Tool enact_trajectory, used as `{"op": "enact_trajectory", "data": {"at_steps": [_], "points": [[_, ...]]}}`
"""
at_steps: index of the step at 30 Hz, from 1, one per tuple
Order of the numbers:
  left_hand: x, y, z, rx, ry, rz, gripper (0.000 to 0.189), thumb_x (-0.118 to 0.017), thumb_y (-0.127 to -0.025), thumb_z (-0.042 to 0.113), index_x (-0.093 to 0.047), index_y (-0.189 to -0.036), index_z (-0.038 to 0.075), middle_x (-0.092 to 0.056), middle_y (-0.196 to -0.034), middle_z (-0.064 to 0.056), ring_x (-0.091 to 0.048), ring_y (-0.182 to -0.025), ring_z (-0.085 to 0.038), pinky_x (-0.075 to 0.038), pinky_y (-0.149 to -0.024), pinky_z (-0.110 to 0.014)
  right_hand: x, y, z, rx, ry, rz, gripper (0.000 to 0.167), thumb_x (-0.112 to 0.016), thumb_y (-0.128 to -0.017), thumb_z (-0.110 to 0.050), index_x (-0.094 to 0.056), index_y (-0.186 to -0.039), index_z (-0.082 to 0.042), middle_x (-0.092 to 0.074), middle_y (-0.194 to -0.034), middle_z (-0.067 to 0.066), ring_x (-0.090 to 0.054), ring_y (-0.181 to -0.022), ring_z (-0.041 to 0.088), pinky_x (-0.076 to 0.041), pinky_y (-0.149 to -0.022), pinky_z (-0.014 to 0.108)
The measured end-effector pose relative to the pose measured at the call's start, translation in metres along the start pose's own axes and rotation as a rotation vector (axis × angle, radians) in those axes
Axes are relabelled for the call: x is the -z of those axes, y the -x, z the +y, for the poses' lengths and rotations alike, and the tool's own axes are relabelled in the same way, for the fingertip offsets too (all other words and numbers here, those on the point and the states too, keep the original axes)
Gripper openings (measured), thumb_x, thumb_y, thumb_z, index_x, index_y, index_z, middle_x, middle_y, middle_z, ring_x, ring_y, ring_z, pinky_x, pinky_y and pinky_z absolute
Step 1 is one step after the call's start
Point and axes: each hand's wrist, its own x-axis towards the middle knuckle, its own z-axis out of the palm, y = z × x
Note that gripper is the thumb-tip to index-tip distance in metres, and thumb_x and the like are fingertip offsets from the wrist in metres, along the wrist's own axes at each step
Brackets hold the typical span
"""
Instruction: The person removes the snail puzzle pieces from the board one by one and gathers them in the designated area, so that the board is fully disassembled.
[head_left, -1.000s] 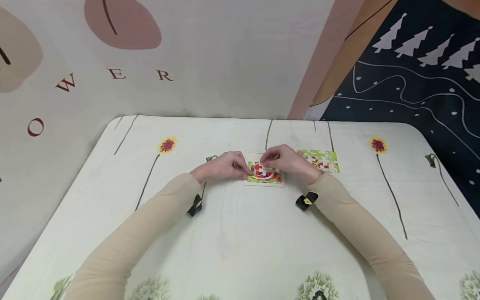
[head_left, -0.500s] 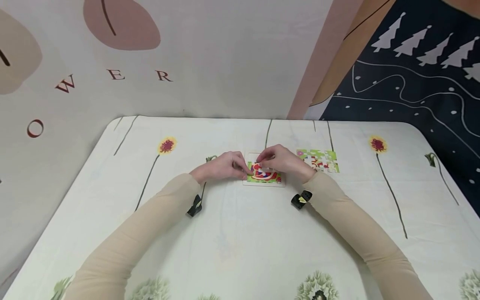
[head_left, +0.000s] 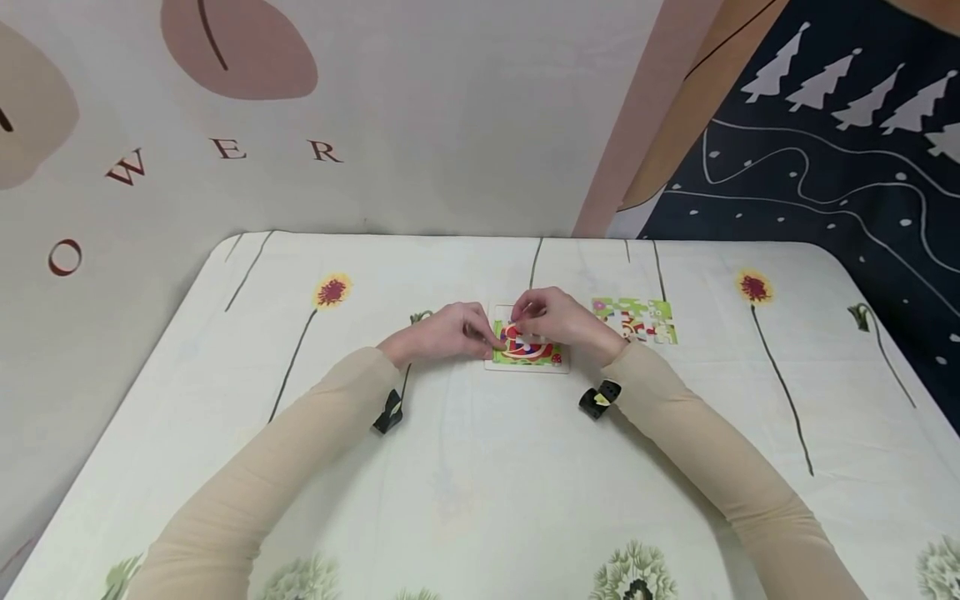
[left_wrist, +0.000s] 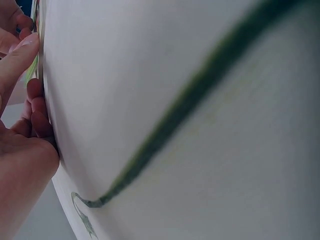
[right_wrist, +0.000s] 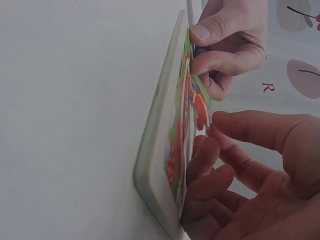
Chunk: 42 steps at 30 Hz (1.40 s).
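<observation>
A shallow jigsaw tray (head_left: 527, 372) lies on the table between the hands, its red and green picture partly filled. My left hand (head_left: 453, 332) is at the tray's left side, fingers bent. In the right wrist view its thumb (right_wrist: 204, 33) lies against the tray's border. My right hand (head_left: 564, 320) reaches over the tray from the right. Its thumb and index finger pinch a red and green puzzle piece (right_wrist: 201, 109), tilted up from the picture, with the left index finger at its other end. The right hand hides the tray's upper right part.
Several joined or close-lying puzzle pieces (head_left: 654, 320), green, red and white, lie right of the tray, behind the right forearm. A white flower-print cloth (head_left: 450, 483) covers the table. A printed curtain (head_left: 450, 117) hangs behind its far edge.
My right hand has shifted slightly left over the tray, still pinching the puzzle piece, and its forearm has followed. My left hand has stayed at the tray's left side.
</observation>
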Motion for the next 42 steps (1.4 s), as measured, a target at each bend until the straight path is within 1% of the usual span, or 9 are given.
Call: {"op": "enact_trajectory", "data": {"at_steps": [4, 12, 16, 22, 25, 29, 32, 36, 42], "points": [[0.0, 0.001, 0.0, 0.004, 0.008, -0.001, 0.018, -0.075, -0.082, 0.004, -0.076, -0.1, 0.004, -0.059, -0.092, -0.004, -0.051, -0.09, -0.018, -0.041, -0.081, -0.032, -0.001, 0.0, -0.001, -0.005, -0.022, 0.018, 0.008, -0.061, -0.091, -0.006, -0.064, -0.098, -0.004, -0.061, -0.094, 0.01, -0.053, -0.082, 0.021, -0.042, -0.066, 0.029], [0.0, 0.002, 0.001, 0.02, 0.012, -0.004, 0.018, -0.075, -0.083, 0.004, -0.076, -0.101, 0.004, -0.059, -0.094, -0.004, -0.051, -0.091, -0.019, -0.041, -0.082, -0.032, -0.002, -0.001, -0.003, -0.014, -0.015, 0.019, 0.005, -0.061, -0.092, -0.005, -0.064, -0.096, -0.004, -0.059, -0.09, 0.009, -0.051, -0.077, 0.02, -0.041, -0.062, 0.028], [0.0, 0.002, 0.001, 0.022, 0.015, -0.003, 0.018, -0.074, -0.083, 0.005, -0.076, -0.101, 0.004, -0.059, -0.094, -0.004, -0.051, -0.091, -0.019, -0.041, -0.081, -0.032, -0.003, -0.001, -0.003, -0.015, -0.015, 0.02, 0.005, -0.061, -0.092, -0.004, -0.063, -0.096, -0.004, -0.059, -0.089, 0.009, -0.051, -0.077, 0.02, -0.041, -0.063, 0.028], [0.0, 0.001, 0.0, 0.023, 0.023, 0.0, 0.017, -0.074, -0.083, 0.004, -0.076, -0.1, 0.003, -0.058, -0.094, -0.005, -0.051, -0.091, -0.019, -0.041, -0.081, -0.031, -0.002, 0.0, 0.0, 0.003, -0.052, 0.031, 0.006, -0.06, -0.092, -0.003, -0.064, -0.096, -0.002, -0.059, -0.088, 0.009, -0.05, -0.077, 0.019, -0.04, -0.064, 0.028], [-0.001, 0.001, 0.0, 0.025, 0.025, -0.002, 0.017, -0.074, -0.083, 0.003, -0.076, -0.1, 0.002, -0.058, -0.094, -0.005, -0.051, -0.092, -0.019, -0.041, -0.082, -0.032, 0.0, 0.001, 0.002, 0.004, -0.062, 0.043, 0.006, -0.061, -0.093, -0.005, -0.064, -0.097, -0.002, -0.06, -0.09, 0.009, -0.05, -0.078, 0.02, -0.039, -0.065, 0.028], [-0.001, 0.001, 0.0, 0.017, 0.02, -0.004, 0.016, -0.073, -0.083, 0.003, -0.076, -0.1, 0.002, -0.059, -0.094, -0.006, -0.051, -0.092, -0.019, -0.042, -0.082, -0.032, 0.004, 0.002, 0.004, -0.014, -0.076, 0.052, 0.012, -0.061, -0.094, -0.008, -0.064, -0.104, -0.003, -0.062, -0.095, 0.01, -0.054, -0.082, 0.02, -0.041, -0.066, 0.028], [0.0, 0.001, 0.0, 0.008, 0.015, -0.005, 0.017, -0.074, -0.084, 0.004, -0.076, -0.1, 0.002, -0.059, -0.094, -0.005, -0.051, -0.091, -0.019, -0.041, -0.082, -0.032, 0.008, 0.005, 0.006, -0.015, -0.083, 0.05, 0.016, -0.059, -0.094, -0.007, -0.065, -0.108, -0.001, -0.062, -0.096, 0.011, -0.053, -0.083, 0.02, -0.04, -0.068, 0.029], [0.0, 0.001, 0.0, 0.014, 0.015, -0.004, 0.017, -0.074, -0.084, 0.004, -0.076, -0.101, 0.003, -0.059, -0.094, -0.005, -0.051, -0.091, -0.018, -0.041, -0.081, -0.031, 0.013, 0.008, 0.009, -0.006, -0.056, 0.05, 0.017, -0.059, -0.094, -0.008, -0.068, -0.107, -0.002, -0.063, -0.096, 0.008, -0.049, -0.084, 0.021, -0.038, -0.071, 0.031], [0.0, 0.001, 0.002, 0.021, 0.011, -0.004, 0.018, -0.073, -0.084, 0.004, -0.076, -0.102, 0.004, -0.059, -0.094, -0.005, -0.051, -0.089, -0.019, -0.041, -0.08, -0.03, 0.024, 0.014, 0.017, 0.015, -0.046, 0.066, 0.017, -0.06, -0.093, -0.008, -0.069, -0.106, -0.001, -0.065, -0.096, 0.009, -0.05, -0.085, 0.023, -0.039, -0.073, 0.032]]}}
